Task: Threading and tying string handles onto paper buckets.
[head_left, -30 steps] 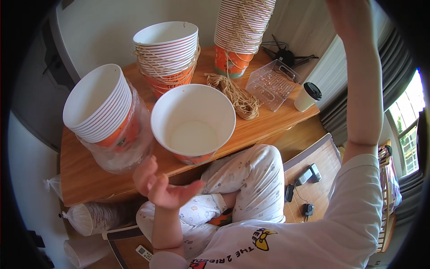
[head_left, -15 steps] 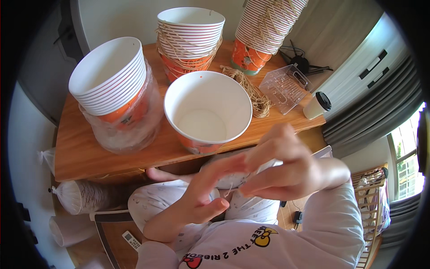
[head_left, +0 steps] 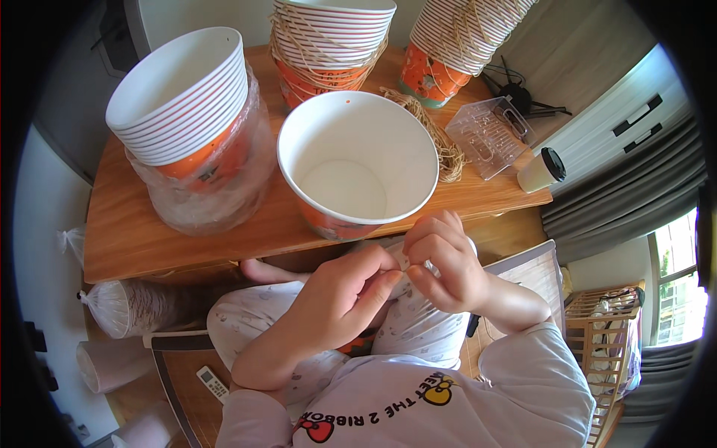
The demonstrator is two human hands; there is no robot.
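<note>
My left hand (head_left: 347, 295) and my right hand (head_left: 441, 265) meet over my lap, just below the front edge of the wooden table (head_left: 127, 231). Their fingertips pinch a small pale piece (head_left: 402, 258) between them; what it is I cannot tell. Directly above the hands a large white paper bucket (head_left: 351, 172) with an orange outside stands open and empty at the table's edge.
A plastic-wrapped stack of buckets (head_left: 179, 97) stands at the left, with two more stacks (head_left: 328, 37) (head_left: 463, 37) behind. A twine bundle (head_left: 441, 145), a clear plastic box (head_left: 493, 134) and a lidded coffee cup (head_left: 541, 168) lie to the right. Bagged cups (head_left: 127, 306) lie on the floor.
My right arm, raised high a second ago, has come down. My left hand, then open palm-up, has closed, and both hands now pinch together at my lap.
</note>
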